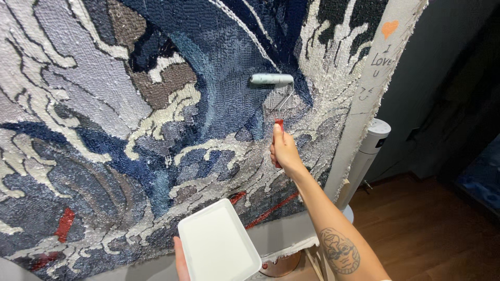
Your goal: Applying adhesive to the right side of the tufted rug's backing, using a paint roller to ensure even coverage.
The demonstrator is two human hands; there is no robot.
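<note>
Your right hand [284,148] has its fingers wrapped tight around the red handle of the small grey-sleeved paint roller [271,79], whose sleeve lies against the blue and white tufted rug [156,104] stretched upright on its frame. Press unevenly and it could skid or smear. Your left hand [180,260] props the white rectangular plastic tray [217,243] from underneath, fingers hidden; tilted this steeply, anything wet could run off its low edge.
</note>
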